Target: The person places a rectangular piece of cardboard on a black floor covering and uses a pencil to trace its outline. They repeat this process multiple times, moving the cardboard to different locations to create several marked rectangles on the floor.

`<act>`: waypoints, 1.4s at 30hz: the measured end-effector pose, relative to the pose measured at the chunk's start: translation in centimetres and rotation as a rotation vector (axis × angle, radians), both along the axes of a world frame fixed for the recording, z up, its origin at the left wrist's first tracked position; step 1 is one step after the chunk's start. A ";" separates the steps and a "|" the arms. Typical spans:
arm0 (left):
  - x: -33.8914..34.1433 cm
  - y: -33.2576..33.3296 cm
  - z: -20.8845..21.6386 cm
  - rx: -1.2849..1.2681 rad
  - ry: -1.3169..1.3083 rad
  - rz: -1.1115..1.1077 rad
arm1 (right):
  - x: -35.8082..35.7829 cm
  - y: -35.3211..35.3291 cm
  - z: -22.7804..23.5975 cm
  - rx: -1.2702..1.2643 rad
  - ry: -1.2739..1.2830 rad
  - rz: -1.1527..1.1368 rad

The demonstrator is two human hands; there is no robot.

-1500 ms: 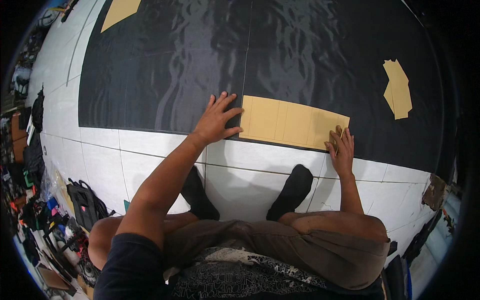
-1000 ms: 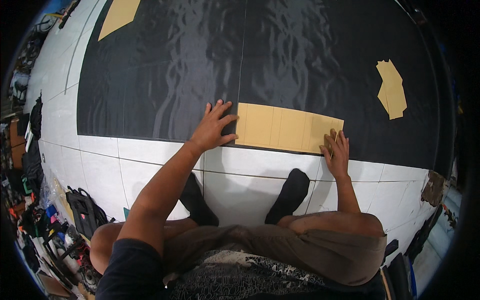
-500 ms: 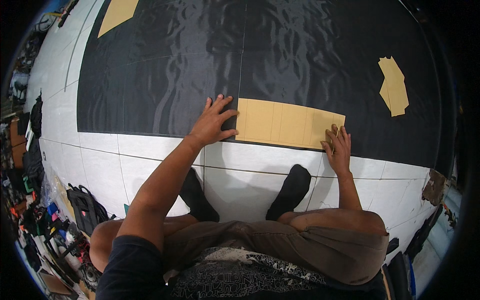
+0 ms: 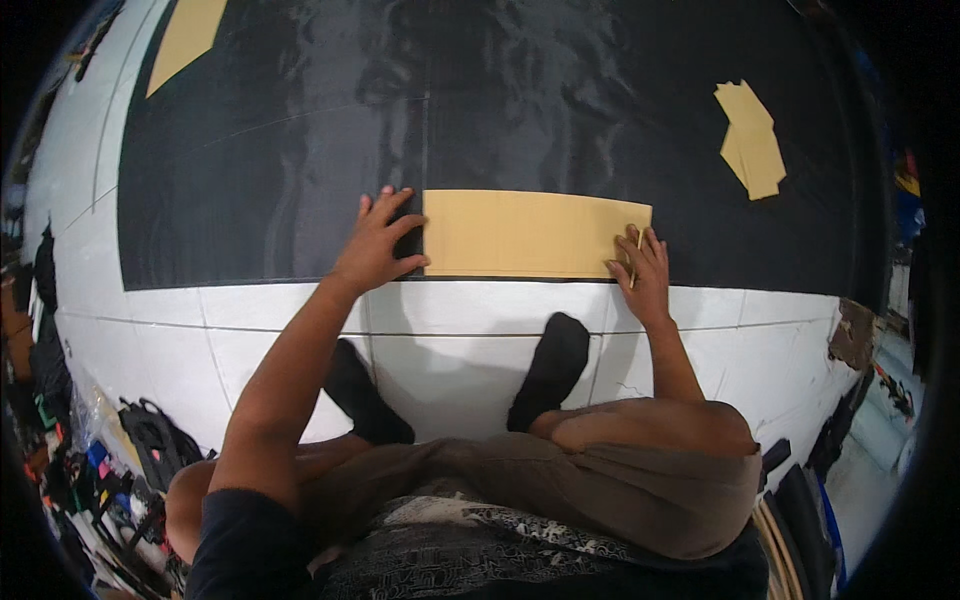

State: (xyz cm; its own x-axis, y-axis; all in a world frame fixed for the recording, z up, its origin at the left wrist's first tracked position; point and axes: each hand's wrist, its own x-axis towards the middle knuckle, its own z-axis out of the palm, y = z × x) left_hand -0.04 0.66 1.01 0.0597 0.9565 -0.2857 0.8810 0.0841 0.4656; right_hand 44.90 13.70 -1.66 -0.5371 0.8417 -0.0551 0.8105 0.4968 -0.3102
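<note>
A long yellow rectangular card (image 4: 520,232) lies flat on a large sheet of black fabric (image 4: 270,220), along its near edge. My left hand (image 4: 378,240) rests with spread fingers on the fabric, thumb and index fingertip at the card's left edge. Over the card's right end, my right hand (image 4: 645,265) has its fingers bent round a thin yellowish pencil-like stick (image 4: 633,272), and fingertips touch the card. A thin pale line on the fabric runs away from the card's far left corner.
Other yellow card pieces (image 4: 752,140) lie overlapped at the right of the fabric, and another card (image 4: 187,40) at the far left. White floor tiles (image 4: 470,375) lie under my feet. A black bag (image 4: 160,440) and clutter stand at the left. Brownish torn material (image 4: 852,333) sits at the fabric's right corner.
The whole view has shifted, so fabric, cards and hands appear further left. Both hands keep their places at the two ends of the card.
</note>
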 end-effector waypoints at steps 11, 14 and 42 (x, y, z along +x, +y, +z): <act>0.8 0.2 0.1 0.012 0.042 0.007 | 5.0 1.5 -0.9 0.094 0.040 -0.178; 0.3 0.1 0.6 0.000 0.056 0.000 | 4.5 1.5 -1.1 0.073 0.074 -0.168; 12.1 2.1 -0.3 -0.053 0.123 0.024 | 4.3 1.6 0.0 0.022 -0.004 -0.151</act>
